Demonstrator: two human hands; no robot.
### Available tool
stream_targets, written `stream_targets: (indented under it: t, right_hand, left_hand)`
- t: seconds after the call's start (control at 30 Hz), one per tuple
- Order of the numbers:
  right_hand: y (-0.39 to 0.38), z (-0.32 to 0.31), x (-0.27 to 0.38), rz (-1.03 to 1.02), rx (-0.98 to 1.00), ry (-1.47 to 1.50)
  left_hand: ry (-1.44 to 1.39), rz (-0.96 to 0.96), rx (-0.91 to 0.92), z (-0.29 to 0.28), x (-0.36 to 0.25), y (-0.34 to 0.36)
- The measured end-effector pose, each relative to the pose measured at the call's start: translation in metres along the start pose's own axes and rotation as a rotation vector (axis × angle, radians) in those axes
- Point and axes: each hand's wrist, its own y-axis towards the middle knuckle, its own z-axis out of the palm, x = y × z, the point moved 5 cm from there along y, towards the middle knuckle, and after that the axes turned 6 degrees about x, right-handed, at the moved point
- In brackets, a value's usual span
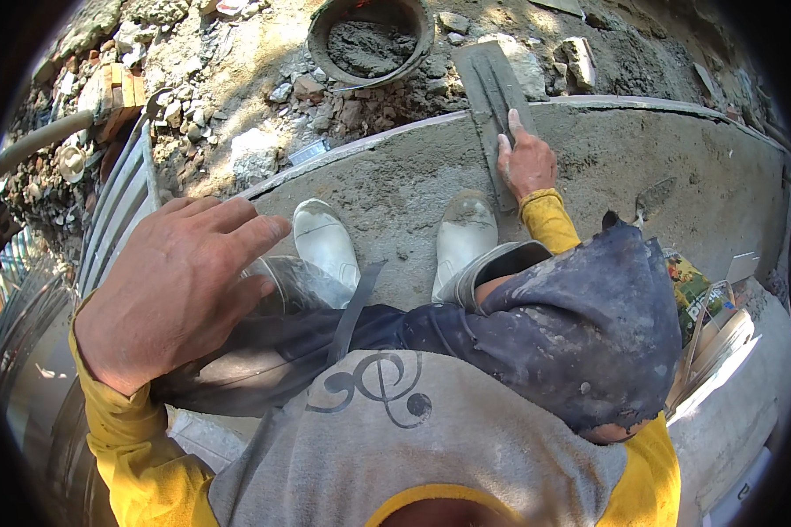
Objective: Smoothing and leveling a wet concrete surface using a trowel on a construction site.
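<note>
My right hand (pixel 526 162) reaches down to a long grey plastering float (pixel 494 97) and grips it, with one finger stretched along its handle. The float lies flat on the wet cement surface (pixel 624 158) near its curved far edge. My left hand (pixel 180 285) hovers close to the camera with fingers spread and holds nothing. Below it are my knee and my two white boots (pixel 325 237), which stand on the cement. A small pointed trowel (pixel 652 198) lies on the cement to the right of my right hand.
A round pan of grey mortar (pixel 371 39) sits on rubble beyond the slab edge. Stones and broken bricks (pixel 119 92) lie at the upper left. Corrugated metal sheets (pixel 105 228) run along the left. A coloured sack and boards (pixel 703 307) lie at the right.
</note>
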Motion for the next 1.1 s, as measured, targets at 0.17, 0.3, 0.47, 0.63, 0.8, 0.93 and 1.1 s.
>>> stream_targets:
  t: [0.17,0.3,0.47,0.63,0.8,0.93,1.1]
  right_hand:
    - [-0.002,0.004,0.035,-0.195,0.102,-0.104]
    - [0.0,-0.002,0.007,-0.088,0.04,-0.073]
    - [-0.01,0.007,0.048,-0.288,0.124,-0.137]
    - [-0.001,-0.009,0.022,-0.154,0.121,-0.143]
    - [-0.009,0.01,0.072,-0.344,0.217,-0.229]
    - [0.0,0.001,0.04,-0.281,0.119,-0.171]
    - [-0.011,0.021,0.075,-0.374,0.206,-0.218]
  left_hand:
    - [0.001,0.112,-0.127,-0.01,-0.011,0.003]
    - [-0.008,0.042,-0.042,-0.002,-0.003,0.0]
    - [0.045,0.102,-0.094,-0.014,-0.014,0.005]
    - [-0.032,0.102,-0.068,-0.005,-0.009,0.0]
    - [0.051,0.078,-0.081,-0.013,-0.021,0.004]
    - [0.002,0.108,-0.057,-0.008,-0.012,0.0]
    - [0.069,0.02,-0.028,-0.008,-0.019,0.009]
